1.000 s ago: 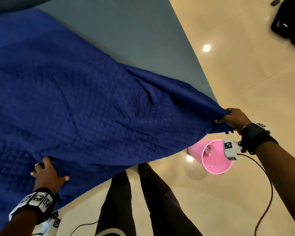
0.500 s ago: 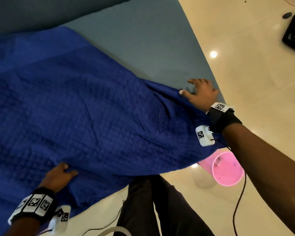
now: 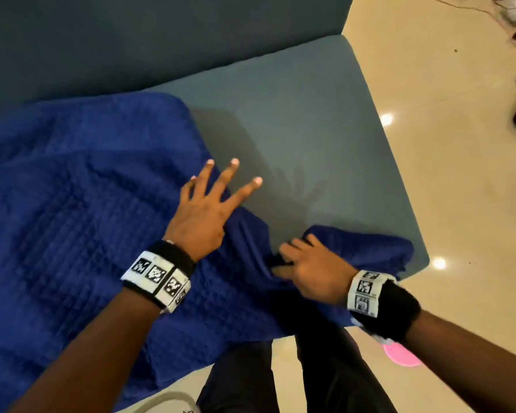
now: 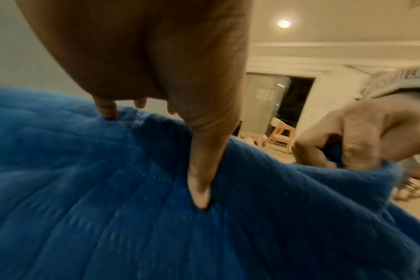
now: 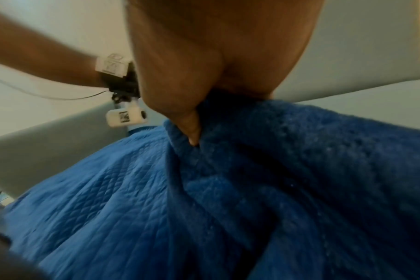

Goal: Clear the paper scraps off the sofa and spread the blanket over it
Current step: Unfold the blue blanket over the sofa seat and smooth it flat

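Note:
A dark blue quilted blanket [image 3: 81,210] covers the left part of the grey-blue sofa seat [image 3: 310,129]. Its right end lies bunched near the seat's front right corner. My left hand [image 3: 218,189] lies with fingers spread and straight at the blanket's right edge. In the left wrist view the thumb [image 4: 199,189] of my left hand [image 4: 156,106] presses into the blanket [image 4: 108,208]. My right hand [image 3: 295,260] curls round a fold of the bunched end. The right wrist view shows my right hand [image 5: 193,130] dug into the blanket [image 5: 300,170]. No paper scraps show.
The right third of the seat is bare up to the dark backrest [image 3: 161,40]. A pink bin [image 3: 399,357] peeks out under my right forearm on the beige tiled floor [image 3: 444,174]. My dark trouser legs [image 3: 325,377] stand against the sofa front. Dark objects lie far right.
My left hand came from the blanket's front left over to its right edge and spread out. My right hand dropped toward the front corner and now grips the bunched end.

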